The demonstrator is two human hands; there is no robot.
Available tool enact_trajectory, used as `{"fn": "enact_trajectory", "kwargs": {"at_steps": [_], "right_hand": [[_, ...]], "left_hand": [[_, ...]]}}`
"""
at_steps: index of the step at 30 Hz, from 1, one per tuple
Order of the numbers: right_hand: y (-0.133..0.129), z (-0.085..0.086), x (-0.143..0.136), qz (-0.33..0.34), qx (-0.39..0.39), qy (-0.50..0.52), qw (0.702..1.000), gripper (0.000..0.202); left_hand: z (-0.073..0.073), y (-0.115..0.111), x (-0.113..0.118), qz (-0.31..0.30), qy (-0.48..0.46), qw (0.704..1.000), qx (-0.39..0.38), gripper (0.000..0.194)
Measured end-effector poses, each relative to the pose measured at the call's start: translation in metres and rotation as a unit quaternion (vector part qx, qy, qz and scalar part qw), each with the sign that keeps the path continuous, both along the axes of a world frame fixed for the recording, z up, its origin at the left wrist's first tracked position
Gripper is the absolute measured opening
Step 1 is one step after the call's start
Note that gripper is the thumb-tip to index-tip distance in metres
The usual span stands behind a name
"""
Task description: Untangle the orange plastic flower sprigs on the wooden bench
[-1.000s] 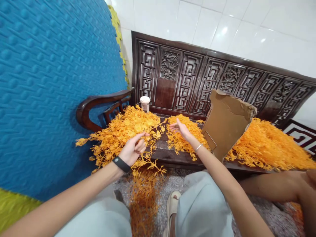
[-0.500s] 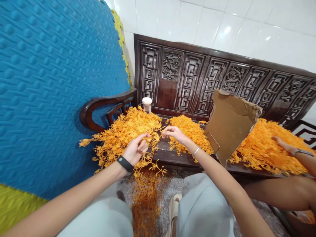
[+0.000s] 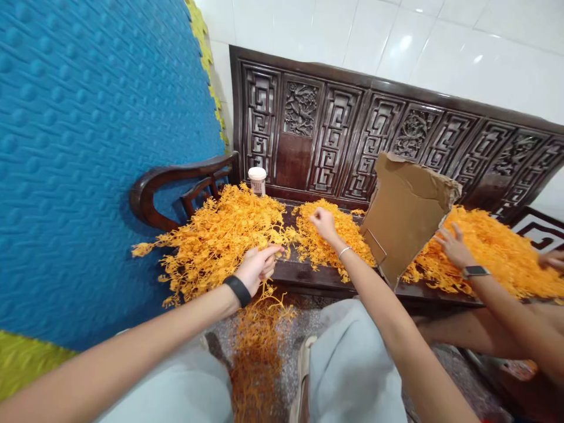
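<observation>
My left hand [image 3: 261, 265], with a black wristband, is pinched at the right edge of a tangled heap of orange branched strands [image 3: 220, 235]. An orange branched strand [image 3: 288, 236] stretches out from its fingertips. Over a smaller orange pile [image 3: 306, 226] in the middle of the bench, my right hand [image 3: 324, 222] is raised with its fingers closed together. Whatever those fingers hold, if anything, is too small to make out. More orange strands [image 3: 271, 299] hang over the bench's front edge below my left hand.
Behind the piles stands a white-lidded tub [image 3: 257, 181]. A cardboard sheet [image 3: 405, 217] stands upright between the middle pile and a large orange heap [image 3: 497, 252], where a co-worker's hand [image 3: 456, 247] reaches in. The dark carved bench [image 3: 299, 170] has a curved armrest [image 3: 145, 194] beside blue matting [image 3: 88, 147].
My right hand has moved away from my left, up and right over the middle pile. My left hand has shifted right. The co-worker's hand has moved left toward the cardboard.
</observation>
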State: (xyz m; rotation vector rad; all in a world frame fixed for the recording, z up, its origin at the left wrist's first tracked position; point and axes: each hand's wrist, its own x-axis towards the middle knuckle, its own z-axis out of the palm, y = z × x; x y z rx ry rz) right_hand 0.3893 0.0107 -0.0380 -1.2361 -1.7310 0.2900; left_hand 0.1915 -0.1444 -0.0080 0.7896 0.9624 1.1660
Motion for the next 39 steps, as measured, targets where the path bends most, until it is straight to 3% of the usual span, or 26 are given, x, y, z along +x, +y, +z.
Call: {"fn": "enact_trajectory", "kwargs": {"at_steps": [2, 4, 7, 17, 21, 24, 28, 30, 33, 36, 39], "right_hand": [[0.01, -0.001, 0.027, -0.137, 0.018, 0.056, 0.989, 0.01], [0.015, -0.003, 0.049, -0.188, 0.026, 0.048, 0.981, 0.013], [0.017, -0.008, 0.064, -0.204, 0.007, 0.001, 0.979, 0.016], [0.02, -0.027, 0.079, -0.28, -0.041, -0.069, 0.957, 0.028], [0.016, -0.033, 0.079, -0.256, -0.059, -0.067, 0.963, 0.037], [0.011, -0.032, 0.073, -0.228, -0.064, -0.076, 0.969, 0.044], [0.006, -0.021, 0.059, -0.249, -0.044, -0.022, 0.967, 0.043], [0.002, -0.01, 0.043, -0.195, -0.047, 0.07, 0.977, 0.034], [-0.012, 0.013, 0.011, 0.046, -0.128, 0.215, 0.967, 0.03], [-0.034, 0.035, -0.021, 0.293, -0.172, 0.202, 0.919, 0.033], [-0.053, 0.047, -0.043, 0.387, -0.187, 0.143, 0.892, 0.036]], "left_hand": [[0.011, -0.011, -0.003, 0.013, 0.011, 1.0, 0.024, 0.013], [0.021, -0.02, -0.008, 0.014, 0.021, 0.998, 0.055, 0.013], [0.029, -0.027, -0.016, 0.004, 0.032, 0.995, 0.092, 0.012], [0.02, -0.025, -0.035, -0.004, 0.018, 0.995, 0.101, 0.013], [0.023, -0.023, -0.039, 0.002, -0.008, 0.995, 0.096, 0.013], [0.024, -0.02, -0.038, 0.006, -0.017, 0.995, 0.094, 0.013], [0.021, -0.018, -0.035, 0.001, -0.021, 0.995, 0.092, 0.013], [0.019, -0.016, -0.034, -0.005, -0.024, 0.996, 0.088, 0.014], [0.016, -0.011, -0.032, -0.005, -0.028, 0.996, 0.08, 0.014], [0.013, -0.004, -0.031, -0.002, -0.032, 0.997, 0.073, 0.014], [0.009, 0.001, -0.032, 0.006, -0.031, 0.997, 0.066, 0.014]]}}
